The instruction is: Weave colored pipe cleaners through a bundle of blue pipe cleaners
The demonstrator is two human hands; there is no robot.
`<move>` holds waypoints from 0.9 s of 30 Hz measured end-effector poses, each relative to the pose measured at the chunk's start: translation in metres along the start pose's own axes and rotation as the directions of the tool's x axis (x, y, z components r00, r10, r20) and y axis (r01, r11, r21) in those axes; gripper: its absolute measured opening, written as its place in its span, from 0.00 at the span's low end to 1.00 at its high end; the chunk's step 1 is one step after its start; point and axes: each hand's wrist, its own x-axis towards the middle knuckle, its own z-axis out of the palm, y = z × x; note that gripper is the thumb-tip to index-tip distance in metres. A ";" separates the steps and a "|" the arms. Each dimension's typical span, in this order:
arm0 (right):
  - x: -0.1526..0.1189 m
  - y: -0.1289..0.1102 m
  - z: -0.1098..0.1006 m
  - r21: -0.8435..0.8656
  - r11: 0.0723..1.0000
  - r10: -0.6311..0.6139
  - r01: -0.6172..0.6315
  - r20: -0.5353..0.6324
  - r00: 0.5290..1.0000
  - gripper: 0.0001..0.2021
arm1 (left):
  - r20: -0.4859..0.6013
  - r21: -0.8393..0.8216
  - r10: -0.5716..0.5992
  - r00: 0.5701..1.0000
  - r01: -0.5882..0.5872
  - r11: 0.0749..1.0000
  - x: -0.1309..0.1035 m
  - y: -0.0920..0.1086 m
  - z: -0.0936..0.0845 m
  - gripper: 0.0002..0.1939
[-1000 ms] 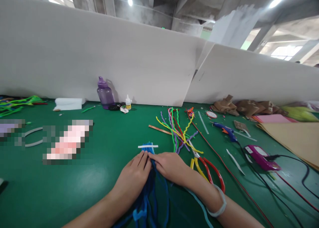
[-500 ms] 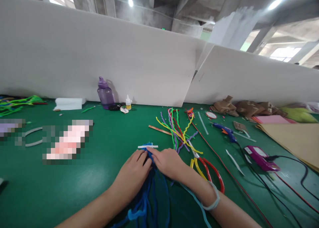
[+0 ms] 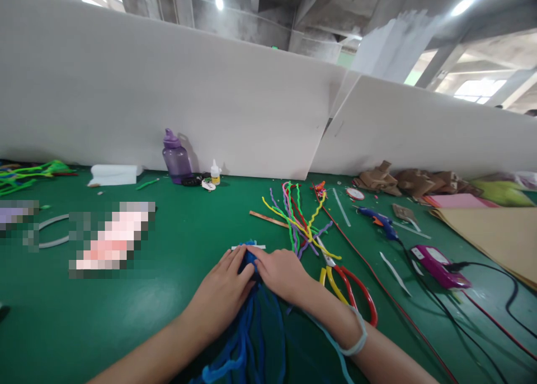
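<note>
A bundle of blue pipe cleaners (image 3: 247,322) runs from under my fingers toward the table's front edge, its long stems hanging loose. My left hand (image 3: 224,286) presses on the gathered top end from the left, fingers bent around it. From the right, my right hand (image 3: 279,269) grips the same end, index finger and thumb close to the left fingertips. Just beyond the fingertips lies a thin white strip (image 3: 260,247), partly covered by the hands and the blue top. Exactly how the strip meets the bundle is hidden.
Red-and-yellow-handled scissors (image 3: 352,286) lie beside my right forearm, near a pile of coloured pipe cleaners (image 3: 300,216). Farther right are a blue glue gun (image 3: 380,222), a purple device (image 3: 440,268) and cords. A purple bottle (image 3: 176,160) stands at the back by the white partition (image 3: 210,99).
My left hand has shifted slightly forward, its fingers now covering part of the white strip. The loose blue ends near the front have moved a little left. My right hand stays nearly in place.
</note>
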 end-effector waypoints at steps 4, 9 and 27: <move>0.000 -0.003 0.000 -0.035 0.999 0.007 -0.007 0.002 1.000 0.21 | 0.011 0.042 0.019 1.000 -0.020 0.999 0.002 0.001 -0.002 0.09; -0.001 -0.005 0.002 -0.032 0.999 0.019 -0.018 0.004 1.000 0.22 | 0.013 0.044 0.009 1.000 -0.009 0.999 0.002 0.002 -0.002 0.11; -0.005 -0.003 0.001 -0.010 0.996 0.084 -0.084 -0.004 0.996 0.20 | -0.013 0.080 -0.034 0.999 0.035 0.996 0.004 0.006 -0.013 0.07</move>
